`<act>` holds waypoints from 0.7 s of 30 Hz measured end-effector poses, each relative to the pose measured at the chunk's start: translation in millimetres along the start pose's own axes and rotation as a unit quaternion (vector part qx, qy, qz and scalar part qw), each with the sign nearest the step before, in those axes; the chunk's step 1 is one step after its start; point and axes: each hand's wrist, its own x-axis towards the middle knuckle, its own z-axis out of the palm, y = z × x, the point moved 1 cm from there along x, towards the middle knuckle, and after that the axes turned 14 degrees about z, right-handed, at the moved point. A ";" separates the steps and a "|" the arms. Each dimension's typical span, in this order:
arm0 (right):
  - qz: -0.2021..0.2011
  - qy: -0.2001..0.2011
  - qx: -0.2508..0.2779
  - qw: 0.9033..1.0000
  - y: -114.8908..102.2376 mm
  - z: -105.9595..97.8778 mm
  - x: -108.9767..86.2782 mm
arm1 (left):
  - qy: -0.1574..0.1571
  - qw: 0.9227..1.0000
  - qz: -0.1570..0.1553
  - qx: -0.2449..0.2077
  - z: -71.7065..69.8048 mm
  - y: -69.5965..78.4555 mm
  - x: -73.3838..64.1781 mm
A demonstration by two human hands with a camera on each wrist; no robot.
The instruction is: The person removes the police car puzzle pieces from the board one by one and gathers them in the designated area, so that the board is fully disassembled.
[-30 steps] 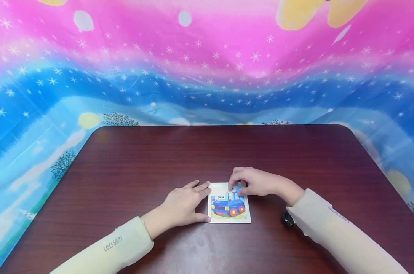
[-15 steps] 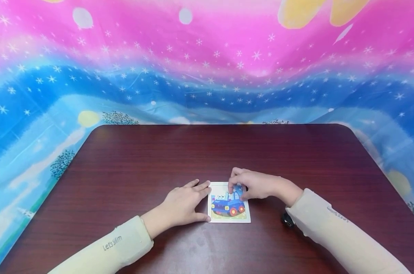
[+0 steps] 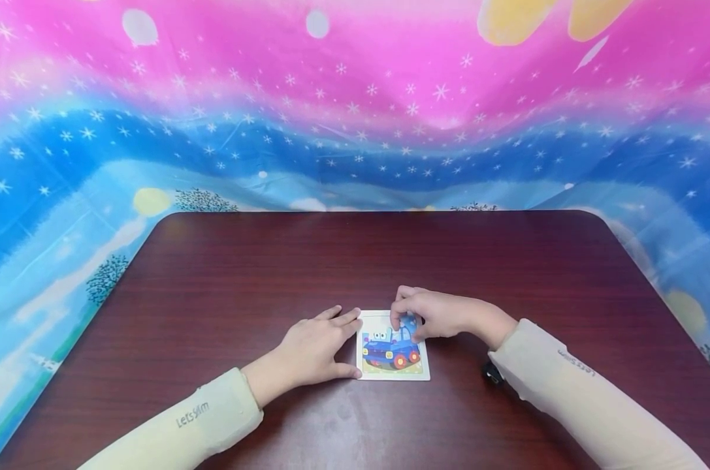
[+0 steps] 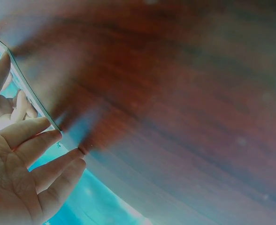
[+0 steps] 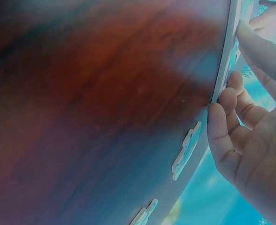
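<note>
A square jigsaw puzzle board (image 3: 390, 376) with a pale rim lies on the table, showing a blue cartoon truck with eyes and red wheels. Its upper left part looks pale and bare. My left hand (image 3: 313, 352) rests at its left edge, fingers spread straight, fingertips at the upper corner and thumb at the lower one. Over the upper right of the board, my right hand (image 3: 434, 315) has curled fingers and pinches a blue puzzle piece (image 3: 410, 324) between index finger and thumb, partly hidden. In the right wrist view, several fingertips sit at the board's edge.
Two loose puzzle pieces, one nearer the hand (image 5: 186, 151) and one lower down (image 5: 145, 213), lie on the table in the right wrist view; the right arm hides them from the head view. The dark red wooden table (image 3: 272, 261) ends at a patterned cloth backdrop (image 3: 355, 111).
My right thumb has shifted slightly down toward the board's right edge, and the blue piece under the fingers sits lower in the picture. My left hand has stayed put.
</note>
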 end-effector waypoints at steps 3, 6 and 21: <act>-0.002 0.001 -0.002 1.000 -0.3 0.1 -0.2 | -0.001 1.000 0.000 -0.001 0.5 -0.1 -0.1; -0.002 0.002 -0.003 1.000 -0.5 0.4 -0.6 | 0.000 1.000 0.001 -0.002 0.7 -0.1 -0.3; -0.006 0.008 -0.001 1.000 -2.6 1.8 -3.9 | 0.002 1.000 0.001 -0.002 0.1 -0.1 0.4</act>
